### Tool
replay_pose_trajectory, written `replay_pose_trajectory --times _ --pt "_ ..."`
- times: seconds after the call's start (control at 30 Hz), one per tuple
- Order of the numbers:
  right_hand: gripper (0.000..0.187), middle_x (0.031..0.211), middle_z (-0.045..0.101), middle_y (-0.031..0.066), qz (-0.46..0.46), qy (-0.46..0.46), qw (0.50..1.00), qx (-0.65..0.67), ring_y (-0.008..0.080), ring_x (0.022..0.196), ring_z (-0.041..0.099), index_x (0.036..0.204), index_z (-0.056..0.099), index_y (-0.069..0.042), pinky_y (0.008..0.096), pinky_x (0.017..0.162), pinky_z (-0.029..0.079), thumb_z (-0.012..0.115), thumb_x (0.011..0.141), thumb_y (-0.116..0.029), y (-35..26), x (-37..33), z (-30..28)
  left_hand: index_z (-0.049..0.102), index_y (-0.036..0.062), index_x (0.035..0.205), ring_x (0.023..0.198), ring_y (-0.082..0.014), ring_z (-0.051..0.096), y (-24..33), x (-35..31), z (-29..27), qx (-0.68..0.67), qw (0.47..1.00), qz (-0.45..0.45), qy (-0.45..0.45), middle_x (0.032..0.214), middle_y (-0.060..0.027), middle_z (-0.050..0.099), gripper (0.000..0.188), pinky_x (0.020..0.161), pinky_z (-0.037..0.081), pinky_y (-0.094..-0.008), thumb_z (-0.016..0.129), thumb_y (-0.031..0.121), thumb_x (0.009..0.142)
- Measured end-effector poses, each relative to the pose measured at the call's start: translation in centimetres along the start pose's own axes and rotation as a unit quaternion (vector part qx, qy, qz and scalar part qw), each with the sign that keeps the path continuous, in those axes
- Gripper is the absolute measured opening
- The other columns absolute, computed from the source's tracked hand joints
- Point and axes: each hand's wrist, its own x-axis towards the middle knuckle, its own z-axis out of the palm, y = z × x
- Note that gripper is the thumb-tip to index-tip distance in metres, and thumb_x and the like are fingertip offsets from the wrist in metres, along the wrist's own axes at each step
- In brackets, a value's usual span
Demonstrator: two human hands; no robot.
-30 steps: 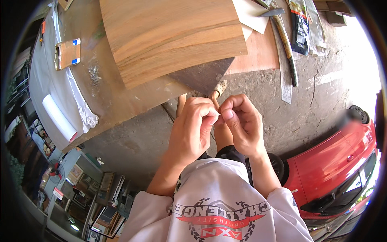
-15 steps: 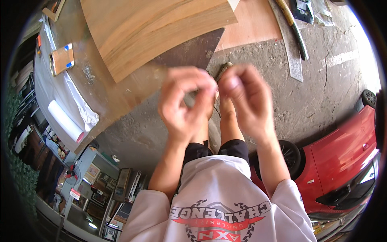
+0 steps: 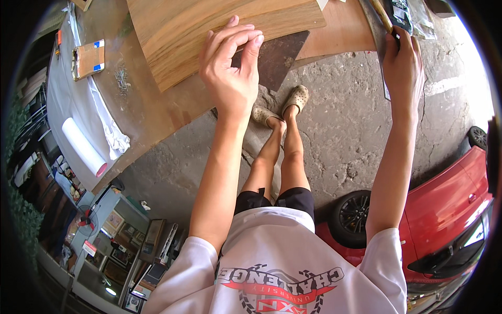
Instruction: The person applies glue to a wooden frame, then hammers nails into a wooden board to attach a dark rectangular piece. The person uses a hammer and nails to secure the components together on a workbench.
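Observation:
My left hand (image 3: 230, 73) hovers over the near edge of a wood-grain board (image 3: 209, 36), its fingers loosely curled and nothing visible in them. Far to the right, my right hand (image 3: 403, 70) is closed around the black end of a long tool with a wooden handle (image 3: 380, 13); the tool's far end is out of view. Beneath that hand and forearm lies a grey metal strip (image 3: 372, 23), mostly hidden. A dark brown sheet (image 3: 277, 57) sticks out from under the wood-grain board. Beside it is a pinkish-brown sheet (image 3: 340, 36).
On the brown table (image 3: 151, 118) are a small blue-taped block (image 3: 90, 58), a pile of nails or pins (image 3: 121, 78), an orange-handled tool (image 3: 58, 39) and a white roll (image 3: 83, 146). Packets (image 3: 402, 15) lie top right. A red car (image 3: 444, 196) stands at the right, a fan (image 3: 87, 220) lower left.
My hands were together in front of me, blurred. They have parted: the left moved up over the board, the right reached far right and took hold of the wooden-handled tool.

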Motion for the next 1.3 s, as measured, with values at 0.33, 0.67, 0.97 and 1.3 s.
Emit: replay_pose_trajectory --times 0.33,0.67,0.97,1.3 --pt "0.034 0.071 0.05 -0.0026 0.152 0.044 0.94 0.301 0.0035 0.058 0.043 0.119 0.065 -0.003 0.0237 0.051 0.036 0.048 0.109 -0.031 -2.6 -5.2 -4.7 0.074 0.0075 0.096 0.114 -0.0291 0.07 0.2 -0.3 -0.4 0.03 1.0 0.002 -0.005 0.1 -0.0043 0.076 0.005 0.111 0.038 -0.0495 0.075 0.008 0.091" --pt "0.024 0.068 0.045 -0.0071 0.235 -0.15 0.802 0.528 -0.0001 0.053 0.038 0.112 0.054 -0.002 0.0185 0.047 0.029 0.054 0.107 -0.026 -8.7 -12.5 -9.8 0.071 0.01 0.089 0.111 -0.0228 0.07 0.1 -0.2 0.0 0.057 0.998 0.011 0.019 0.096 -0.0004 0.074 0.005 0.105 0.044 -0.0458 0.075 0.007 0.087" --pt "0.016 0.08 0.064 0.014 0.051 -0.231 0.944 0.229 0.0281 0.061 0.065 0.114 0.06 -0.003 0.0345 0.06 0.05 0.057 0.103 -0.015 -10.9 -11.0 -10.1 0.074 0.0124 0.087 0.111 -0.0183 0.071 0.1 -0.2 0.0 0.065 0.997 0.003 0.031 0.095 0.0015 0.076 0.009 0.105 0.044 -0.0397 0.08 0.006 0.082" --pt "0.017 0.076 0.065 0.0147 -0.008 -0.215 0.961 0.176 0.0305 0.062 0.068 0.116 0.06 -0.002 0.036 0.057 0.051 0.059 0.102 -0.011 -12.6 -10.3 -9.8 0.073 0.0116 0.084 0.106 -0.0188 0.072 0.0 -0.1 0.0 0.048 0.998 0.007 0.044 0.092 0.0006 0.076 0.012 0.098 0.048 -0.0381 0.081 0.004 0.078"
